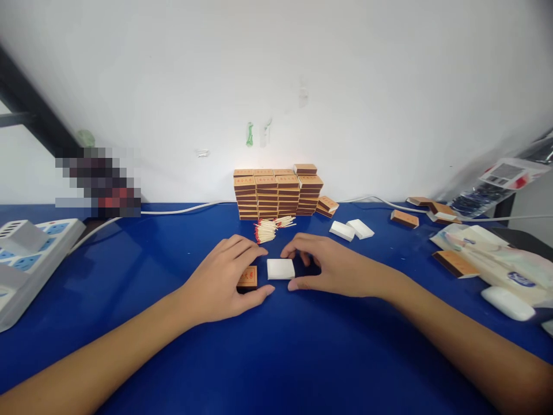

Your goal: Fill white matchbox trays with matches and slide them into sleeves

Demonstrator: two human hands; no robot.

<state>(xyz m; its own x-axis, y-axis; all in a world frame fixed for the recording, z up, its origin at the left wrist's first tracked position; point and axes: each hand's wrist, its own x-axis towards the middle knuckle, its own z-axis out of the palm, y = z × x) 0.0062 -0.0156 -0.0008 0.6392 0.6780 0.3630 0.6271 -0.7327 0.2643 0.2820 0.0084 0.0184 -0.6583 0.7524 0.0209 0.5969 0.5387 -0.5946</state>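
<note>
Flat on the blue tabletop, a white matchbox tray (280, 269) lies between both hands, showing a plain white face. My right hand (332, 262) is just to the right of it, thumb and fingers apart at its edge; whether they touch it I cannot tell. My left hand (224, 276) arches over an orange-brown matchbox sleeve (247, 278), thumb and fingers spread, and covers its left part. Beyond the hands is a loose pile of red-tipped matches (265, 231). Two more white trays (342, 230) rest at the back right.
A stack of matchboxes (268, 196) stands against the wall. More matchboxes (405, 219) lie at right, near a tissue pack (514, 271) and a white rounded object (507, 303). A power strip (38, 259) sits at left. White cable (181, 212) runs along the wall.
</note>
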